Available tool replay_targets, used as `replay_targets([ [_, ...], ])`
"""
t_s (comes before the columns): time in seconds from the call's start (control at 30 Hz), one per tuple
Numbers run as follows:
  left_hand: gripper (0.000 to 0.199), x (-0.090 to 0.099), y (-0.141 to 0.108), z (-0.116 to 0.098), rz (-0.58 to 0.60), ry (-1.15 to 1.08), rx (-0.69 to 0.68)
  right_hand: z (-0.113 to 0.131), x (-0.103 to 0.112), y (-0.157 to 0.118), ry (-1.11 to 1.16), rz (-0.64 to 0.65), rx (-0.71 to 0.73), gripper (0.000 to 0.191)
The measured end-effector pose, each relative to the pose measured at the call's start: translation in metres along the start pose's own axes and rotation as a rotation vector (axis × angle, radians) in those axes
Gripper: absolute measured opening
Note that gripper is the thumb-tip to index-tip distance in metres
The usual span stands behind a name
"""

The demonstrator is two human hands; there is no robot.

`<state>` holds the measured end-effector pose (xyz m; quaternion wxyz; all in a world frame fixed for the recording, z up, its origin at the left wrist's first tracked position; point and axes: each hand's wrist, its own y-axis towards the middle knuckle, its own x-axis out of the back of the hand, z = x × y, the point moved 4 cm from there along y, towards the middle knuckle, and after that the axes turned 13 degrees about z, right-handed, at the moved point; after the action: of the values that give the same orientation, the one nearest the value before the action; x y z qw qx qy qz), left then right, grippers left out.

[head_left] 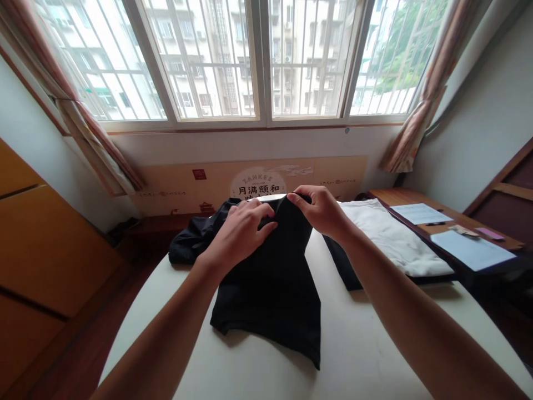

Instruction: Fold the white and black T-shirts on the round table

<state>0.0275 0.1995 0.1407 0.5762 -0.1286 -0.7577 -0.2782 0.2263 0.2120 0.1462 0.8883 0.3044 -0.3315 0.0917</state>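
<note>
A black garment (275,283) hangs from my hands over the white table (358,344), its lower edge spread towards me. My right hand (318,208) pinches its upper right corner between thumb and fingers. My left hand (245,228) rests against the upper left part of the cloth, with the thumb and index finger apart; the other fingers are partly hidden in the fabric. Beyond and left of my left hand lies a crumpled dark cloth (187,239) at the table's edge.
Folded white cloth (387,236) lies on black cloth (343,269) at the table's right. Behind it, a wooden desk (381,197) holds papers (472,250). A printed banner (175,178) runs below the barred window. An orange cabinet (54,244) stands at the left.
</note>
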Motion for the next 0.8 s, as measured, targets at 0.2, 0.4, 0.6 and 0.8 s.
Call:
replay_targets([
  [0.2, 0.012, 0.020, -0.001, 0.026, -0.136, -0.350, 0.181, -0.010, 0.000, -0.001, -0.005, -0.001, -0.094, 0.032],
  [0.4, 0.013, 0.081, -0.023, 0.050, -0.792, -0.533, 0.055, -0.018, 0.005, -0.001, 0.152, 0.120, -0.046, 0.042],
  [0.6, 0.018, 0.094, -0.031, 0.091, -0.991, -0.023, 0.014, -0.039, 0.011, -0.006, 0.151, 0.263, -0.150, 0.038],
  [0.8, 0.025, -0.012, -0.001, 0.150, -0.153, -0.186, 0.272, -0.046, 0.011, -0.013, -0.065, 0.472, -0.310, 0.036],
])
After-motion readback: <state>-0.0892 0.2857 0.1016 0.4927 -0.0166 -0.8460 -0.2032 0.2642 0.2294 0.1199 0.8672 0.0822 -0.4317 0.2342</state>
